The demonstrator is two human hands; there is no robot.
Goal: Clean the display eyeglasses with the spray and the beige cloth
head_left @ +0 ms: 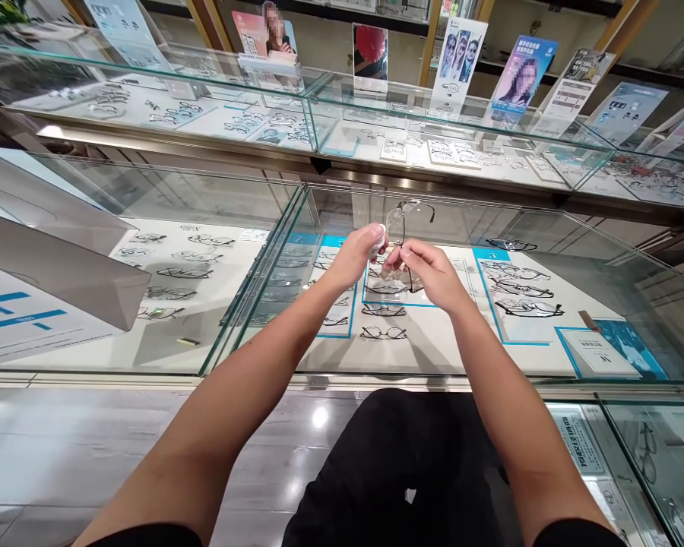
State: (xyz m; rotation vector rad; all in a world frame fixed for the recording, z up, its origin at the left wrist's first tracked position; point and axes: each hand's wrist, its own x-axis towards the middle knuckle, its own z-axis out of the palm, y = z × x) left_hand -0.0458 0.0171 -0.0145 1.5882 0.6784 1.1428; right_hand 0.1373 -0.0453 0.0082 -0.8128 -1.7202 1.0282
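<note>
Above the glass counter, my right hand [433,275] pinches a pair of thin dark-framed eyeglasses [402,228]. The eyeglasses are turned on edge, with one lens up and one temple arm reaching to the right; their lower part hangs beneath my fingers. Close by on the left, my left hand [354,254] is closed around a small white wad [381,237], perhaps cloth or tissue. Between the two hands there is a narrow gap. Under them, inside the display case, more eyeglasses [384,333] lie in rows.
Blue-edged display boards [524,340] with eyeglasses lie in the case. A large white folded card [62,289] stands on the left. Behind rises a second glass case [313,99] topped with advertising stands [459,61]. My black-clad leg [399,456] is against the counter front.
</note>
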